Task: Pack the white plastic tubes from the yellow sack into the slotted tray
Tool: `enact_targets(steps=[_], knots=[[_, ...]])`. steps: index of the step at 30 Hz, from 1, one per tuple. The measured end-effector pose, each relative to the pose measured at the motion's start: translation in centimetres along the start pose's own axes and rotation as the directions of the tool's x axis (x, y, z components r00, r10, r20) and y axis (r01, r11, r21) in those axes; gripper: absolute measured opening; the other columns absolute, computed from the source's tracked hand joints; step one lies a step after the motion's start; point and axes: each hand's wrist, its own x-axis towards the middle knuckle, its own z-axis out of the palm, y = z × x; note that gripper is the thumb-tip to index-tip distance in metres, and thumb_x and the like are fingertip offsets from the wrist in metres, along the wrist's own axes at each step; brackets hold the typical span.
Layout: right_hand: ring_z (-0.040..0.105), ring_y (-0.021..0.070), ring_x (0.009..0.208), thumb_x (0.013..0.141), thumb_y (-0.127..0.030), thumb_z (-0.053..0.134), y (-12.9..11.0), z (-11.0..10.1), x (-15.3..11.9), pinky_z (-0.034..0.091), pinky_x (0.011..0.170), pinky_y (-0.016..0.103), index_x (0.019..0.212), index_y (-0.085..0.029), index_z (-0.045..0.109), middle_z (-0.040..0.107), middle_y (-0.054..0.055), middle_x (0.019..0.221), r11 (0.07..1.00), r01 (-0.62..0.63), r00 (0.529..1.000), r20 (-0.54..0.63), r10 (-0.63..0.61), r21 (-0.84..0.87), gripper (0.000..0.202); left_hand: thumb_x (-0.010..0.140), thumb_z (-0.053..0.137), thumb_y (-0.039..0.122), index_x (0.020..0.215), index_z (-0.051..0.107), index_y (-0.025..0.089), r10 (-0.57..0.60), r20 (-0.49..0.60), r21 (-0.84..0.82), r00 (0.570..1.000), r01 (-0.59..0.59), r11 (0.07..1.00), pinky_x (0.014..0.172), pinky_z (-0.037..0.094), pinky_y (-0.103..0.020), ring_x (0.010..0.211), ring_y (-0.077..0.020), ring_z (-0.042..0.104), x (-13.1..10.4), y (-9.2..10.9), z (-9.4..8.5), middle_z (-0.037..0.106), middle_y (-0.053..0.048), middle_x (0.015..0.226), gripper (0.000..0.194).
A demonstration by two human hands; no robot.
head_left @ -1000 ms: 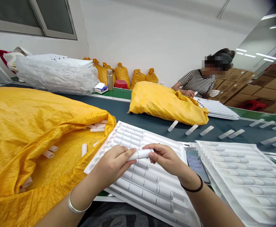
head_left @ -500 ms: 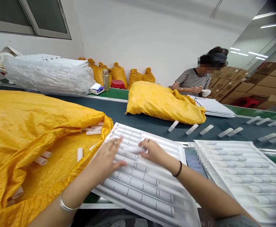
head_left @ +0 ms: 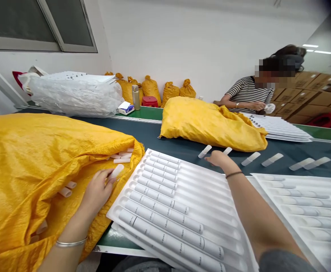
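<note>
My left hand (head_left: 99,190) grips a short white tube (head_left: 116,171) over the mouth of a big yellow sack (head_left: 54,139), where more white tubes lie. My right hand (head_left: 217,158) reaches past the tray onto the dark belt (head_left: 151,135), its fingers close to a frosted tube (head_left: 205,151); they are bent, and whether they hold anything is too small to tell. Between my arms a white grooved tray (head_left: 213,196) lies tilted, on top of other trays. Rows of printed white tubes (head_left: 156,204) fill the left part of its grooves.
A second tray of tubes (head_left: 301,204) lies at the right. Several frosted tubes (head_left: 272,159) rest on the belt. Beyond are another yellow sack (head_left: 207,121), plastic-wrapped trays (head_left: 80,94), a bottle (head_left: 136,97) and a person in a striped shirt (head_left: 246,90).
Both hands have left the tray: the left moved to the sack and now holds a tube, the right moved out over the belt. The view has shifted left.
</note>
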Motion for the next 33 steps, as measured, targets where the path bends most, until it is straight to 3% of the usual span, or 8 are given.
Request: enact_targets(steps=[4,6,9,14,19,23,26,33], knots=[[0.063,0.0169,0.060,0.086,-0.035,0.056,-4.0,2.2,-8.9,0.047,0.059,0.026,0.067,-0.016,0.071,0.068,0.006,0.067,0.992,0.121,0.944,0.307,-0.124,0.029,0.030,0.090,0.049,0.027,0.110,0.057,0.021,0.343,-0.320,-0.267,0.883,-0.431,0.862,0.098,0.041,-0.034,0.109,-0.0201,0.054,-0.6,3.2,-0.5,0.060,-0.006,0.111,0.023],[0.066,0.0225,0.077,0.087,-0.031,0.053,-5.7,4.3,-13.4,0.049,0.067,0.030,0.087,-0.017,0.072,0.070,0.010,0.089,0.952,0.305,0.862,0.432,-0.265,-0.024,0.024,0.089,0.051,0.021,0.111,0.056,0.023,0.411,-0.346,-0.317,0.843,-0.517,0.795,0.098,0.041,-0.032,0.109,-0.0180,0.054,-1.0,4.9,-0.4,0.060,-0.005,0.111,0.023],[0.065,0.0259,0.085,0.084,-0.018,0.052,-6.7,6.7,-16.8,0.050,0.073,0.034,0.095,-0.013,0.069,0.065,0.014,0.101,0.905,0.395,0.857,0.417,-0.302,-0.157,0.020,0.089,0.053,0.017,0.115,0.054,0.024,0.458,-0.333,-0.394,0.824,-0.563,0.727,0.099,0.041,-0.031,0.111,-0.0171,0.054,-1.8,7.1,-0.2,0.059,-0.004,0.114,0.027],[0.062,0.0239,0.086,0.078,-0.017,0.060,-6.2,5.6,-16.3,0.051,0.077,0.037,0.094,-0.015,0.060,0.064,0.010,0.093,0.926,0.339,0.928,0.106,-0.358,0.167,0.016,0.089,0.053,0.020,0.116,0.052,0.023,0.486,-0.231,-0.466,0.843,-0.534,0.705,0.093,0.043,-0.028,0.105,-0.0162,0.055,-3.4,9.1,0.3,0.060,-0.004,0.111,0.027],[0.063,0.0145,0.069,0.088,-0.030,0.058,-7.6,2.7,-15.8,0.052,0.059,0.026,0.106,-0.020,0.056,0.063,0.005,0.089,0.602,0.362,0.888,-0.066,-0.456,0.712,0.021,0.092,0.051,0.024,0.125,0.049,0.025,0.588,-0.102,-0.450,0.802,-0.565,0.692,0.087,0.045,-0.029,0.099,-0.0165,0.056,-4.5,10.3,0.3,0.059,-0.004,0.106,0.034],[0.061,0.0190,0.098,0.087,-0.019,0.059,-8.0,1.4,-15.9,0.052,0.084,0.034,0.113,-0.023,0.061,0.061,0.008,0.107,0.541,0.642,0.745,-0.276,-0.607,0.544,0.026,0.093,0.049,0.026,0.129,0.050,0.024,0.624,-0.096,-0.366,0.776,-0.610,0.703,0.077,0.047,-0.028,0.085,-0.0154,0.057,-5.0,10.9,-0.4,0.058,-0.004,0.094,0.036],[0.056,0.0189,0.109,0.089,-0.010,0.053,-7.9,1.0,-16.1,0.048,0.093,0.035,0.122,-0.023,0.057,0.057,0.010,0.115,0.494,0.755,0.623,-0.236,-0.746,0.432,0.036,0.092,0.051,0.028,0.125,0.052,0.020,0.654,-0.080,-0.361,0.752,-0.633,0.684,0.075,0.047,-0.027,0.082,-0.0152,0.058,-5.3,11.5,-0.9,0.060,-0.005,0.090,0.034],[0.059,0.0170,0.100,0.089,-0.010,0.052,-8.2,0.8,-16.2,0.050,0.087,0.032,0.122,-0.021,0.054,0.062,0.008,0.105,0.450,0.783,0.591,-0.287,-0.754,0.430,0.035,0.090,0.054,0.026,0.115,0.057,0.021,0.642,-0.084,-0.467,0.763,-0.599,0.651,0.074,0.045,-0.024,0.081,-0.0129,0.059,-6.1,13.0,-1.6,0.064,-0.001,0.089,0.025]])
